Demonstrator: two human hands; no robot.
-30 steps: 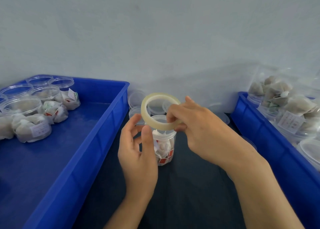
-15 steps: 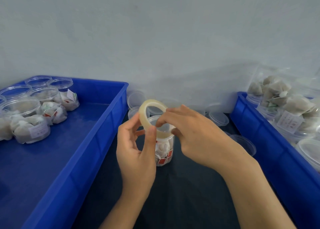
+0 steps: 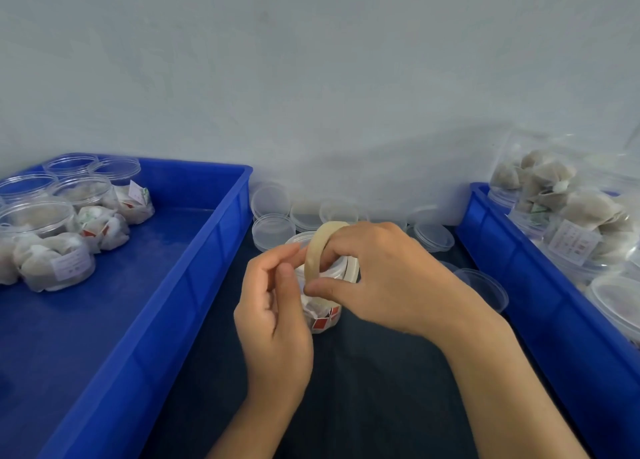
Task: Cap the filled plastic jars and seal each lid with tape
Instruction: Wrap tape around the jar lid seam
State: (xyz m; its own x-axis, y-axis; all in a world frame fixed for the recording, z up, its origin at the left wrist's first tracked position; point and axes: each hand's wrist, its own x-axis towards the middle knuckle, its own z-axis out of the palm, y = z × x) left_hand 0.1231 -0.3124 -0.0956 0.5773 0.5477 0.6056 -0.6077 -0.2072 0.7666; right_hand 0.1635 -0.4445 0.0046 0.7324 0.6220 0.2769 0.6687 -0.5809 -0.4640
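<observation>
A small clear plastic jar (image 3: 323,316) filled with tea bags stands capped on the dark table between my hands. My right hand (image 3: 384,278) grips a roll of clear tape (image 3: 317,250), fingers through its core, holding it edge-on just over the jar's lid. My left hand (image 3: 277,306) is at the jar's left side, thumb and forefinger curled towards the roll's edge; whether they pinch a tape end is not visible. Much of the jar is hidden behind both hands.
A blue tray (image 3: 194,278) on the left holds several capped jars (image 3: 52,261) of tea bags. Another blue tray (image 3: 540,299) on the right holds filled jars (image 3: 571,236). Loose clear lids (image 3: 273,230) lie along the grey wall behind the jar.
My right hand has turned the tape roll from face-on to edge-on and lowered it onto the jar's lid. My left hand's thumb and forefinger have moved up to the roll.
</observation>
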